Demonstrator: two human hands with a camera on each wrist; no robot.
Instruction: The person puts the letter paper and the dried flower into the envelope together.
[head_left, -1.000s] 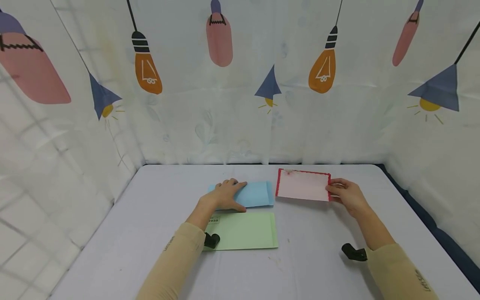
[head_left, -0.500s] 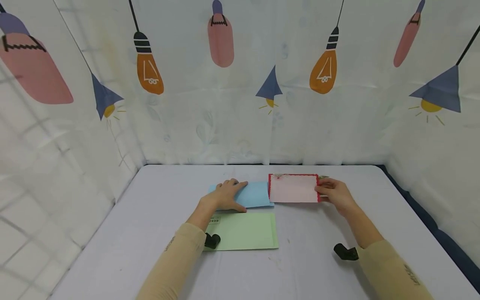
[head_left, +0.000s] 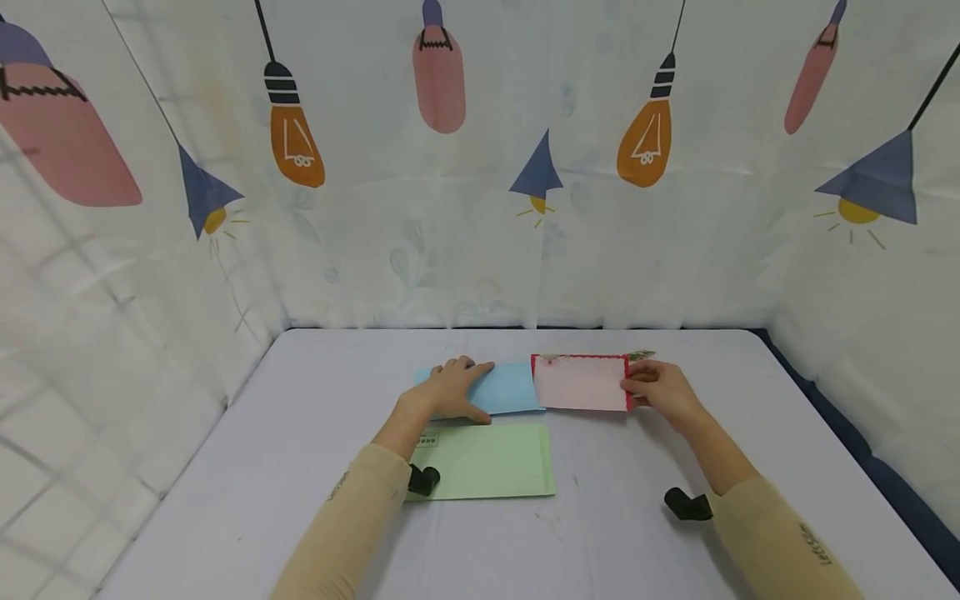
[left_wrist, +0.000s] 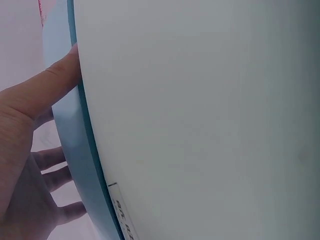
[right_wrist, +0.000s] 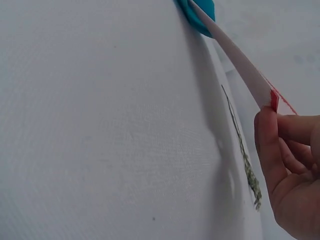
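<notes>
My left hand (head_left: 450,390) lies across a light blue envelope (head_left: 510,387), thumb at the near edge and fingers toward the far edge. In the left wrist view, the thumb and fingers hold the blue envelope (left_wrist: 75,130) between them. My right hand (head_left: 663,390) pinches the right end of a pale pink card (head_left: 581,383) with red borders. The card's left end meets the blue envelope's right end; in the right wrist view, blue paper (right_wrist: 200,17) stands around the card's tip. How far it reaches inside is unclear. A pale green envelope (head_left: 487,467) lies nearer me, partly behind my left wrist.
A thin dried green sprig (right_wrist: 245,155) lies on the white table (head_left: 600,533) behind the card, near the back edge. Black wrist-worn pieces (head_left: 686,504) stick out from both sleeves. A printed white curtain (head_left: 480,250) hangs behind the table.
My right hand has moved left and slightly toward me with the pink card, bringing its left end over the blue envelope's right end. The sprig has come into sight. My left hand stays put.
</notes>
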